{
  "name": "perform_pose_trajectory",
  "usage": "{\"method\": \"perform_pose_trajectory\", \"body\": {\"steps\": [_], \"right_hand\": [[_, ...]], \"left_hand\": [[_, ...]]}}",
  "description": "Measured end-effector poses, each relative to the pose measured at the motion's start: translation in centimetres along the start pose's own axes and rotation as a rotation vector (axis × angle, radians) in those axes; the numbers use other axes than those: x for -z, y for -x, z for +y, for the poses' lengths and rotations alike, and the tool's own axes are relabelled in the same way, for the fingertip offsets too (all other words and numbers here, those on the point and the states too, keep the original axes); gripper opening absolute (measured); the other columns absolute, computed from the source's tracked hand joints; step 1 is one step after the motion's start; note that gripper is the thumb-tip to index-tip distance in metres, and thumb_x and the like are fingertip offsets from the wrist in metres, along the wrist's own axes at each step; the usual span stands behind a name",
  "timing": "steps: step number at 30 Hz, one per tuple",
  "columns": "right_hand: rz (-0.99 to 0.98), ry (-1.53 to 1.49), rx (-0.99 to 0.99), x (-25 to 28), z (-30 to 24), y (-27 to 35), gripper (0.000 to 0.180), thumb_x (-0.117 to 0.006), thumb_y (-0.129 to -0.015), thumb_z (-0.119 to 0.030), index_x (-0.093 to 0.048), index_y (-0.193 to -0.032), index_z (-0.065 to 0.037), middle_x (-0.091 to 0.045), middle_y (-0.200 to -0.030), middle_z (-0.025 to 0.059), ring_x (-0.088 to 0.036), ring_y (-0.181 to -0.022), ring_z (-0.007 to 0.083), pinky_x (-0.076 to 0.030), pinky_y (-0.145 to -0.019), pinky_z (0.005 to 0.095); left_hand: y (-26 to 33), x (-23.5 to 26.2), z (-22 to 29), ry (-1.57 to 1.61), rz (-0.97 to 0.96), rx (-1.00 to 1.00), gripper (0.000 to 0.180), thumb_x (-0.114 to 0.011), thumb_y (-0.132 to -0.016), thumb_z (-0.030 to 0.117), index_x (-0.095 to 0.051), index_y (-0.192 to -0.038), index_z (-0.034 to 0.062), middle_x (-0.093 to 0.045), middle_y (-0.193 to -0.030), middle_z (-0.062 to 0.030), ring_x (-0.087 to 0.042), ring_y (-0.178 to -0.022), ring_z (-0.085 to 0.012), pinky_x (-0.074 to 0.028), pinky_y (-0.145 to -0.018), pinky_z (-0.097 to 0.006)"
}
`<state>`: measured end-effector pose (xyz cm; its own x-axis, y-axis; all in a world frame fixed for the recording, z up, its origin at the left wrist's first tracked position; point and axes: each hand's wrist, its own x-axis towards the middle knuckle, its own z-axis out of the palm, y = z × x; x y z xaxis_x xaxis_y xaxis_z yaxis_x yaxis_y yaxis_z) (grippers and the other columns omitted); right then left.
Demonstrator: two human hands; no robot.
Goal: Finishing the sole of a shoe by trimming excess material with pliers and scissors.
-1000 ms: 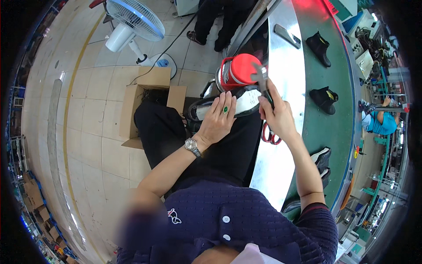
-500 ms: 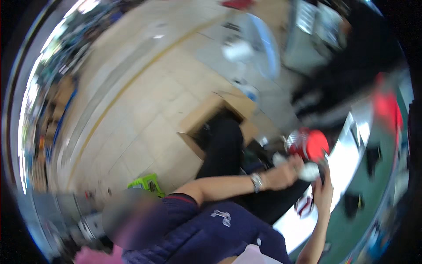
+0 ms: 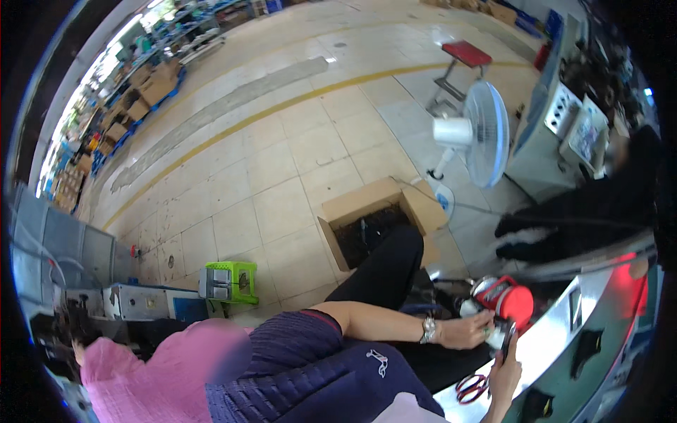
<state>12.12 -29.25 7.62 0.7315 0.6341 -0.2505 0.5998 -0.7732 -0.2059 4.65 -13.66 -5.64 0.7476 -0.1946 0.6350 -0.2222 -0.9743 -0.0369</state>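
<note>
My left hand (image 3: 464,333), with a metal watch (image 3: 428,330) at its wrist, is closed in a pinch; I cannot make out what its fingertips hold. Just to its right, my right hand (image 3: 506,379) grips a small dark piece (image 3: 508,340), raised between thumb and fingers. A small white part (image 3: 495,337) shows between the two hands. Right behind them sits a round device with a red cap (image 3: 517,307) and a silvery body. A pair of scissors with dark red handles (image 3: 471,388) lies on the bright metal ledge (image 3: 541,338), near my right wrist.
Black parts (image 3: 587,351) lie on the green surface (image 3: 613,331) beyond the ledge. An open cardboard box (image 3: 367,196) stands by my knee. Farther off are a white fan (image 3: 486,134), a red stool (image 3: 465,53) and a green stool (image 3: 243,282). A person in pink (image 3: 148,366) is at lower left.
My view has swung, so the room sits lower and farther right and is sharper. Both hands stay close together by the red-capped device; the dark piece remains in my right hand.
</note>
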Motion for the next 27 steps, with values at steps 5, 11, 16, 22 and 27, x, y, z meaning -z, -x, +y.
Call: {"method": "perform_pose_trajectory", "body": {"steps": [5, 11, 16, 22, 27], "right_hand": [[-0.012, -0.131, -0.204, -1.7, -2.8, -1.1, 0.052, -0.052, -0.093, -0.011, -0.034, -0.142, -0.009, -0.064, -0.084, 0.0289, -0.063, -0.075, 0.0469, -0.048, -0.063, 0.0516], [0.041, -0.071, -0.068, 1.3, -3.2, -0.6, 0.057, -0.056, -0.092, -0.015, -0.034, -0.145, -0.014, -0.063, -0.068, 0.0237, -0.064, -0.062, 0.0402, -0.050, -0.059, 0.0499], [0.234, -0.080, -0.096, -2.1, -3.9, 0.7, 0.059, -0.055, -0.092, -0.015, -0.030, -0.146, -0.015, -0.063, -0.066, 0.0206, -0.064, -0.059, 0.0390, -0.051, -0.053, 0.0471], [0.290, -0.166, -0.042, -0.3, -5.4, 0.6, 0.061, -0.055, -0.092, -0.015, -0.028, -0.146, -0.012, -0.063, -0.063, 0.0202, -0.064, -0.056, 0.0375, -0.051, -0.053, 0.0464], [0.141, 0.027, -0.022, -2.5, -5.0, -0.5, 0.061, -0.054, -0.092, -0.014, -0.028, -0.146, -0.011, -0.063, -0.065, 0.0202, -0.064, -0.056, 0.0370, -0.051, -0.055, 0.0462]], "left_hand": [[-2.5, 2.7, -2.7, 0.732, -0.166, 0.289, 0.029, -0.052, -0.077, 0.004, -0.052, -0.103, -0.0078, -0.052, -0.107, -0.0270, -0.050, -0.105, -0.0399, -0.039, -0.098, -0.049], [-1.8, 4.4, -4.2, 0.335, -0.273, 0.188, 0.058, -0.060, -0.073, 0.003, -0.044, -0.126, -0.0135, -0.052, -0.117, -0.0222, -0.047, -0.114, -0.0357, -0.039, -0.101, -0.043], [-0.5, 4.0, -2.6, 0.088, -0.255, -0.013, 0.059, -0.062, -0.079, 0.011, -0.044, -0.129, -0.0143, -0.051, -0.122, -0.0252, -0.047, -0.118, -0.0396, -0.037, -0.105, -0.045], [0.7, 4.0, -3.0, 0.126, -0.159, -0.020, 0.044, -0.050, -0.083, 0.006, -0.050, -0.121, -0.0162, -0.051, -0.119, -0.0292, -0.049, -0.119, -0.0450, -0.039, -0.105, -0.048], [0.4, 3.6, -3.4, 0.111, -0.173, -0.036, 0.042, -0.051, -0.083, 0.008, -0.051, -0.118, -0.0148, -0.052, -0.118, -0.0269, -0.047, -0.121, -0.0437, -0.036, -0.108, -0.047]]}}
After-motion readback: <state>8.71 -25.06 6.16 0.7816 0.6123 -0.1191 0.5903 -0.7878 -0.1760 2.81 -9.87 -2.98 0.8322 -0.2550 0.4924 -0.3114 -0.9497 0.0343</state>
